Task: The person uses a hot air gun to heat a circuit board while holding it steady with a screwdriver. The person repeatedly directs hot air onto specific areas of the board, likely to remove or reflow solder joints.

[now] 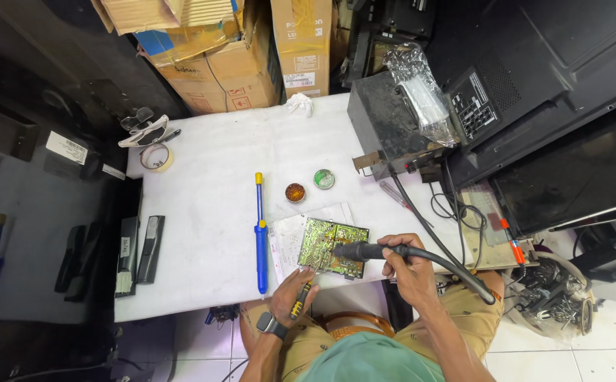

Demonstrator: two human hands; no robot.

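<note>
Right now my right hand [408,265] grips the iron [364,250] over the board [333,247], my left hand [292,295] clasping a screwdriver [301,300].

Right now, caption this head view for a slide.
Right hand holds soldering iron on circuit board; left hand grips yellow-handled tool.

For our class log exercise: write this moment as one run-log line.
right hand: holds soldering iron on circuit board | left hand: holds yellow-black tool at board edge | blue solder pump alongside
</note>
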